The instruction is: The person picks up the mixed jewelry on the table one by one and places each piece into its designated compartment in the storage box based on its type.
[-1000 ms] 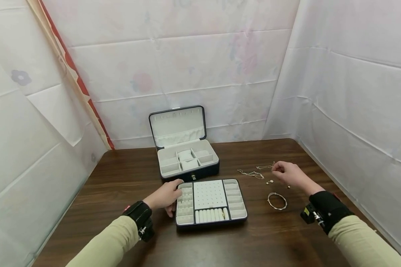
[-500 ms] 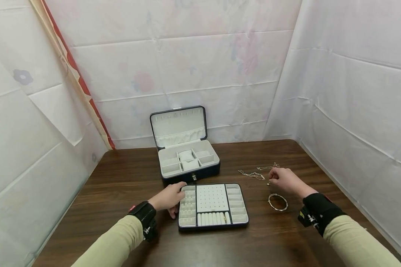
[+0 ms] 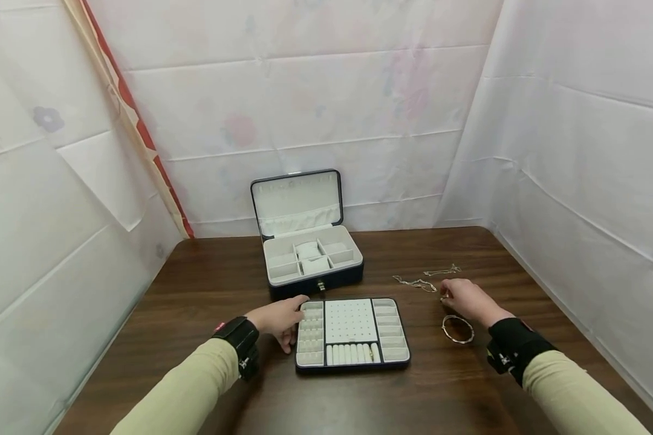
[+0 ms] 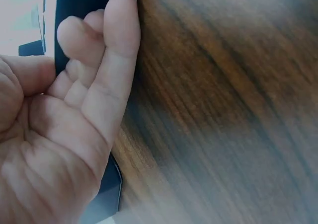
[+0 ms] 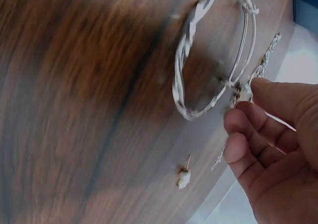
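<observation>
My left hand [image 3: 279,316] holds the left edge of a flat jewelry tray [image 3: 350,321]. In the left wrist view its thumb lies at the rim, with curled fingers against the dark side [image 4: 64,5]. At the right, my right hand [image 3: 470,300] is low over the table, its thumb and fingertips pinching a small gold-toned earring [image 5: 235,98], mostly covered by the fingers. Another earring [image 5: 184,178] with a pale stud lies on the wood in the right wrist view. Just in front of that hand lies a twisted silver bangle [image 5: 178,80].
An open dark-blue jewelry box [image 3: 340,278] stands behind the tray, lid raised against the white cloth. Two thin chain necklaces [image 3: 415,283] lie on the table beyond my right hand. One gold ring [image 3: 371,353] sits in the tray's ring rolls. Cloth walls border the table.
My right hand has come left and nearer, over the small earrings, and its fingertips have closed on one. The left hand has stayed at the tray's edge; the head view has shifted slightly.
</observation>
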The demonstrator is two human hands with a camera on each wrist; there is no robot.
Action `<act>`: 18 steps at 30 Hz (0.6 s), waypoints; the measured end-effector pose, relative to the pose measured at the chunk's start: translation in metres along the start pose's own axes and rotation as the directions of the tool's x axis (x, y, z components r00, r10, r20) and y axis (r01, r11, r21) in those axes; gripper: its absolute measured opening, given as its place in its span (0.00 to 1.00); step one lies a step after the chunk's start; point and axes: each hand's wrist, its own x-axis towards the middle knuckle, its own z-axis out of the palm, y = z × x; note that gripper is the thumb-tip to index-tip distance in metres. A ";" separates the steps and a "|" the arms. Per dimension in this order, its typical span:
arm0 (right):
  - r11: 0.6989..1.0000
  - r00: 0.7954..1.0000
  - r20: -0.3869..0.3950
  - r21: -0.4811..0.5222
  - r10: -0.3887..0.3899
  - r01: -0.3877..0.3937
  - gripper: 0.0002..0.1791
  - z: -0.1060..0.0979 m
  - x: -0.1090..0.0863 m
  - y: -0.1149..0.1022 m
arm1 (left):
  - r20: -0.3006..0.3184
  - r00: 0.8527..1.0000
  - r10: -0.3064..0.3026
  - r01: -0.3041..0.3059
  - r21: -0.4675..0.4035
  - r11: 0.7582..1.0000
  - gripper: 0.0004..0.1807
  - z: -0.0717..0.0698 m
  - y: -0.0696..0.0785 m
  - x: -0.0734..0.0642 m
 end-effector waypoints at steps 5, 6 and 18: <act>1.000 1.000 0.001 0.018 -0.007 0.007 0.03 0.004 0.003 0.000 | 0.025 0.999 -0.024 0.025 -0.027 0.999 0.30 -0.002 0.003 0.000; 1.000 1.000 -0.002 0.016 -0.007 0.007 0.03 0.005 0.004 -0.001 | 0.026 0.999 -0.027 0.028 -0.028 0.999 0.30 -0.002 0.003 0.000; 0.999 1.000 -0.001 -0.049 -0.017 0.017 0.09 0.012 0.010 0.004 | 0.037 0.997 -0.073 0.075 -0.047 0.996 0.30 -0.002 0.002 0.004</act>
